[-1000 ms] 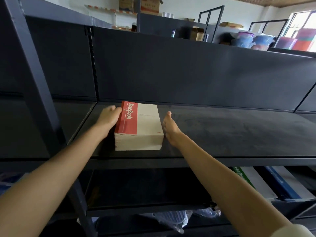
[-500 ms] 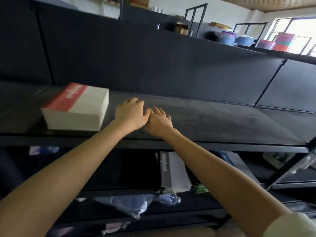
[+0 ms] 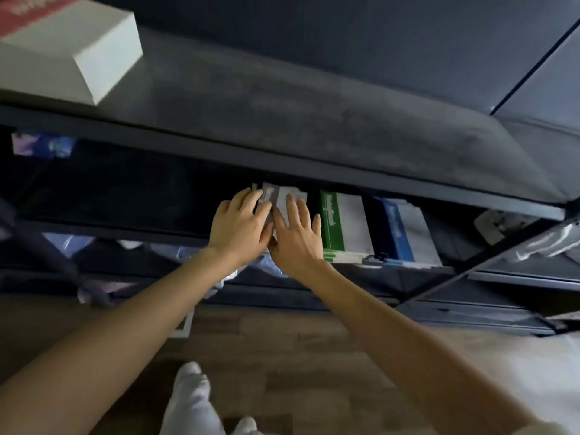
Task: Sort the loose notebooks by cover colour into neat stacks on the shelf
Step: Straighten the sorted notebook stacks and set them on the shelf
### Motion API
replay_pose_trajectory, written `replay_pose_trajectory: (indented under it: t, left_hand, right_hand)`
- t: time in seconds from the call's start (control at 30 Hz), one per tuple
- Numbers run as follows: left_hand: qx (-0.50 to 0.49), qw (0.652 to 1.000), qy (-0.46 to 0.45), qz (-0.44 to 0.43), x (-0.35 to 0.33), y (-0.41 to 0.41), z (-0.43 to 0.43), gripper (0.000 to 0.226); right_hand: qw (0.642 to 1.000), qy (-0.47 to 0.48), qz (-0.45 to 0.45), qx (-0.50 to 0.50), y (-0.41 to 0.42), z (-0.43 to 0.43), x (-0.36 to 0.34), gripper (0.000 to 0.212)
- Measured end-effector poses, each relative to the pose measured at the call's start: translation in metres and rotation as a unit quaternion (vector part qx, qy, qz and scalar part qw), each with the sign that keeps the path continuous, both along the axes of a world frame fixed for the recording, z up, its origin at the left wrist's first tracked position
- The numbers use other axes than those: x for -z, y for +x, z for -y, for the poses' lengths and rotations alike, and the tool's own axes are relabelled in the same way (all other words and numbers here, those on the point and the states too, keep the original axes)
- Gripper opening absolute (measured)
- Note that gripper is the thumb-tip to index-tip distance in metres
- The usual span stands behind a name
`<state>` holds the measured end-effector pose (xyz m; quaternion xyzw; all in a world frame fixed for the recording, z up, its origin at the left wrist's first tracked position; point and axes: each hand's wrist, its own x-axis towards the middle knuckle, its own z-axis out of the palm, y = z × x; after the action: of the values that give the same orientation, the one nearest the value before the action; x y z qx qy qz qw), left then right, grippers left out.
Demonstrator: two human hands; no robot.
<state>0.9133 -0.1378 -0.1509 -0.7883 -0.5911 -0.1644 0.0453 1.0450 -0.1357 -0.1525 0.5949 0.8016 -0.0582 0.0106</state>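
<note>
Beneath shelf edge, left hand and right hand touch grey notebooks.

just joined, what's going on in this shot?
A person is sorting notebooks on a dark shelving unit. Both hands reach into the lower shelf: the left hand and right hand lie with fairly straight fingers on a grey notebook stack. Whether they grip it is unclear. Beside it on the right stand a green stack, then a blue stack. A red stack sits on the upper shelf, at its left end.
</note>
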Motion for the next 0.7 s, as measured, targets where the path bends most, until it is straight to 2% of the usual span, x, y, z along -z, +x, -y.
replay_pose_trajectory:
  t: [0.07,0.23,0.33,0.4,0.47,0.6,0.7]
  left_hand:
    - [0.000,1.000,-0.029,-0.007,0.023,0.005,0.001,0.027]
    - [-0.044,0.986,-0.159,-0.027,0.064,0.007,-0.012,0.043]
    - [-0.068,0.976,-0.203,-0.048,0.081,0.006,-0.027,0.045]
    - [-0.094,0.965,-0.245,-0.022,0.094,0.006,-0.039,0.045]
    - [-0.130,0.946,-0.295,0.026,0.104,0.006,-0.051,0.051]
    - [-0.196,0.906,-0.358,0.115,0.124,0.007,-0.074,0.068]
    - [-0.248,0.858,-0.392,0.219,0.139,0.007,-0.085,0.075]
  right_hand:
    - [0.999,-0.033,0.008,0.011,0.007,-0.002,0.023,0.062]
    - [0.991,-0.123,0.021,0.044,0.016,-0.018,0.065,0.058]
    - [0.982,-0.166,-0.010,0.093,0.019,-0.031,0.086,0.059]
    - [0.969,-0.179,-0.058,0.159,0.021,-0.038,0.099,0.060]
    - [0.938,-0.186,-0.139,0.257,0.020,-0.046,0.109,0.059]
    - [0.835,-0.150,-0.296,0.438,0.011,-0.067,0.118,0.054]
    - [0.779,-0.139,-0.351,0.500,0.002,-0.079,0.117,0.051]
